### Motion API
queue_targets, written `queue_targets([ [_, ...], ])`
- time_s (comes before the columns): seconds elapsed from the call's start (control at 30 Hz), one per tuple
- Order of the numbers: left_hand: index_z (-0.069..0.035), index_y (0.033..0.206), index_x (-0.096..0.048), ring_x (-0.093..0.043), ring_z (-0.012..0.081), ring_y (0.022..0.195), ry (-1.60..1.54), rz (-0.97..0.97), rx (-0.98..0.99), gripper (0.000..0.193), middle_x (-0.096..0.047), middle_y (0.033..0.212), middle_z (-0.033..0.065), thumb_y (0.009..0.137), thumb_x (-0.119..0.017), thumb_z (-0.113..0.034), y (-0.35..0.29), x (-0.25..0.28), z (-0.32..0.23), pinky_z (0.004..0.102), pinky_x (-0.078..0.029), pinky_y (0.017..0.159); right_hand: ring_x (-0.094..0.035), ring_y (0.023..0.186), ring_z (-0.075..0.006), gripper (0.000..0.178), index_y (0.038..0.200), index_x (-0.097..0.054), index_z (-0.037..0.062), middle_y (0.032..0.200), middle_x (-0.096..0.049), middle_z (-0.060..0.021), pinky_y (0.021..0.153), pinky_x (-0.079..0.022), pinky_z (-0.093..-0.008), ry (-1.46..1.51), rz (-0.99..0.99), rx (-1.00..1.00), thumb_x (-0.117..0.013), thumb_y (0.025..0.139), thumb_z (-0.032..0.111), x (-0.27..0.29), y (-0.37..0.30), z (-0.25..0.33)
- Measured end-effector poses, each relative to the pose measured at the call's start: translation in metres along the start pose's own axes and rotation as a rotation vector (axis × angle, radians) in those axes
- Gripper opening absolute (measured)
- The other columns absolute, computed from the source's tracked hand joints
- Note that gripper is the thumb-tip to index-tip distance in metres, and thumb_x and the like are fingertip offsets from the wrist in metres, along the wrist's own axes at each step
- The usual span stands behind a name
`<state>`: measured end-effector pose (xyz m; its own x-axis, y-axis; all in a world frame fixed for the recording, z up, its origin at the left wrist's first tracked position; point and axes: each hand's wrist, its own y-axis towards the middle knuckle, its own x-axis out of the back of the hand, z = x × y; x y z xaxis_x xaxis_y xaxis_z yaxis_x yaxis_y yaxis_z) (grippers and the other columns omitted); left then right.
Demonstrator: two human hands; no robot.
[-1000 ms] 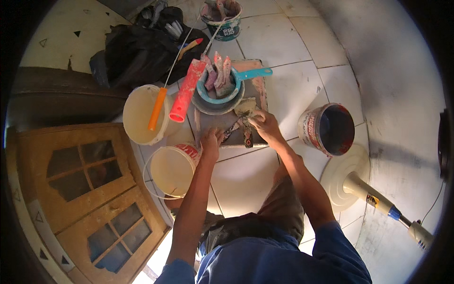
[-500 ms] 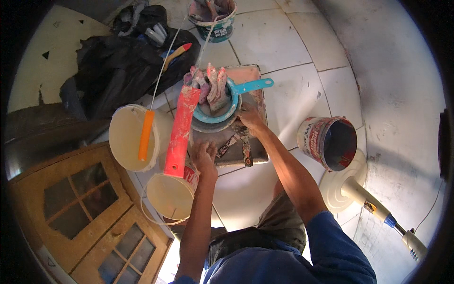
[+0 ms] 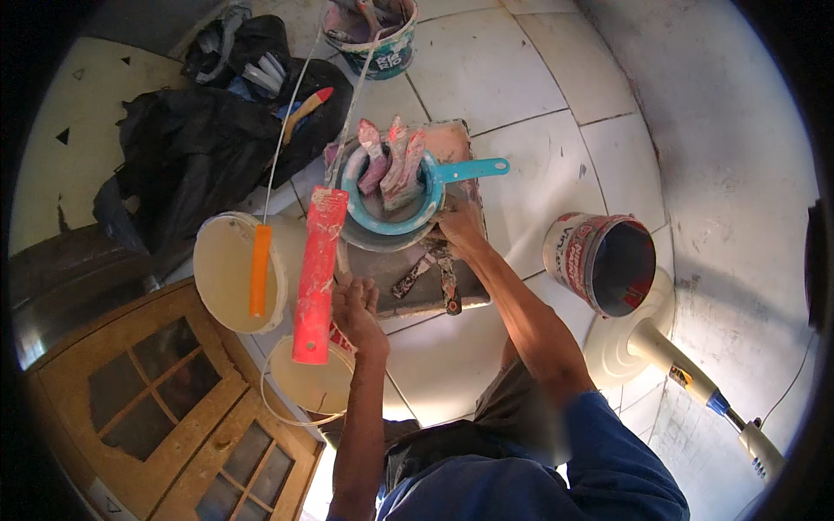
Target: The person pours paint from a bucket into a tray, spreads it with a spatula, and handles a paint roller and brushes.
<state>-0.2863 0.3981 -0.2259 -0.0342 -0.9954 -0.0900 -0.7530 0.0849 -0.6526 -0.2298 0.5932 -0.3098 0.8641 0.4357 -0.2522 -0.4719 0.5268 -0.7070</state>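
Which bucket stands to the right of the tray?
The red-and-white bucket, dark grey inside. The two cream buckets stand left of the tray, and the green bucket beyond it.

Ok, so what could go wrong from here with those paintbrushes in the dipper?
The paintbrushes jut above the rim of the blue dipper; if the right hand tips the grey bowl beneath, they might topple out. The dipper's handle sticks out past the right edge of the tray, so an arm could snag it.
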Motion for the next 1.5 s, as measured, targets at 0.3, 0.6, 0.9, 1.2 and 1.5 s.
queue_targets([
  [0.3, -0.004, 0.117, -0.052, -0.056, 0.0195, 0.1, 0.025, -0.04, -0.041, 0.033, -0.054, 0.111, 0.0084, 0.087, -0.061, -0.014, 0.016, -0.008, -0.005, 0.0328, -0.047, 0.086, -0.066, 0.072, -0.016, 0.018, 0.104, -0.06, -0.0017, 0.091, -0.066, -0.0085, 0.064, -0.059, -0.0314, 0.215, -0.013, 0.081, -0.062, 0.087, 0.006, 0.03, -0.031, 0.037],
  [0.6, -0.003, 0.093, -0.061, -0.062, 0.0167, 0.081, 0.598, 0.313, -0.268, 0.016, -0.062, 0.084, 0.0054, 0.084, -0.066, -0.015, 0.027, 0.024, 0.055, 0.0302, -0.05, 0.074, -0.065, 0.083, -0.0201, 0.026, 0.109, -0.056, -0.005, 0.097, -0.064, -0.009, 0.079, -0.058, -0.0339, 0.229, -0.163, 0.265, -0.061, 0.086, 0.008, 0.092, -0.022, 0.079],
  [0.9, -0.003, 0.087, -0.063, -0.065, 0.0295, 0.078, 1.053, 0.416, -0.507, 0.019, -0.065, 0.084, 0.0151, 0.082, -0.069, -0.02, 0.006, -0.004, 0.094, 0.0383, -0.051, 0.073, -0.061, 0.092, -0.0303, 0.029, 0.109, -0.047, -0.0092, 0.105, -0.053, -0.0188, 0.082, -0.059, -0.0387, 0.526, -0.268, 0.241, -0.051, 0.081, -0.006, 0.157, 0.079, 0.097],
  [1.2, -0.004, 0.098, -0.061, -0.062, 0.0346, 0.089, 1.442, 0.319, -0.642, 0.024, -0.064, 0.092, 0.0164, 0.078, -0.068, -0.016, 0.04, -0.024, 0.102, 0.0443, -0.048, 0.078, -0.054, 0.105, -0.0339, 0.034, 0.115, -0.042, -0.0097, 0.115, -0.049, -0.0198, 0.086, -0.056, -0.0451, 0.687, -0.398, 0.293, -0.052, 0.082, -0.007, 0.202, 0.151, 0.117],
  [1.5, -0.005, 0.104, -0.062, -0.058, 0.0359, 0.095, 1.637, 0.39, -0.437, 0.039, -0.061, 0.096, 0.0165, 0.07, -0.076, -0.02, 0.05, -0.013, 0.106, 0.0452, -0.047, 0.081, -0.059, 0.099, -0.0323, 0.031, 0.112, -0.045, -0.0102, 0.115, -0.051, -0.0192, 0.08, -0.059, -0.0394, 0.661, -0.418, 0.293, -0.054, 0.083, -0.002, 0.206, 0.178, 0.109],
])
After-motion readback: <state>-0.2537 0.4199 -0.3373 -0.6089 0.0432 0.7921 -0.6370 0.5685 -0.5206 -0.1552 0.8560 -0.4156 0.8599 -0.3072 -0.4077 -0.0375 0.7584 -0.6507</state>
